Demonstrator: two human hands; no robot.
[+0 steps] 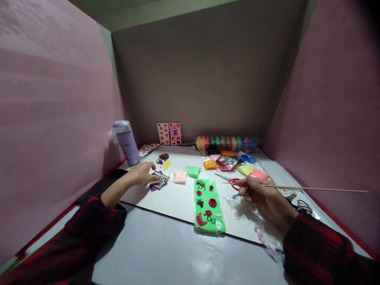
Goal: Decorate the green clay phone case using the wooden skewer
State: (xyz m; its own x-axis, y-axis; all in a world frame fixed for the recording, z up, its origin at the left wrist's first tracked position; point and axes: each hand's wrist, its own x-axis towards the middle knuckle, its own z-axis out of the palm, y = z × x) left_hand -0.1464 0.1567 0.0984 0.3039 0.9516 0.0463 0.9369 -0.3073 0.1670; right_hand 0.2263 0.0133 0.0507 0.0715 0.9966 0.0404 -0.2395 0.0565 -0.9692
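- A pink left wall (53,107) carries mottled glare.
- A pink right wall (317,103) faces it.
- A grey-brown back wall (196,79) spans between.
- A greenish band (142,15) runs above.
- A glossy, pale table (154,249) reflects light.

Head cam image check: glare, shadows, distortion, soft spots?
Head view: soft glare on the near tabletop; head view: purple bottle shadows the left pink wall; head view: that wall looks stretched toward the frame edge; head view: prints on small cards at the left hand too soft to read.
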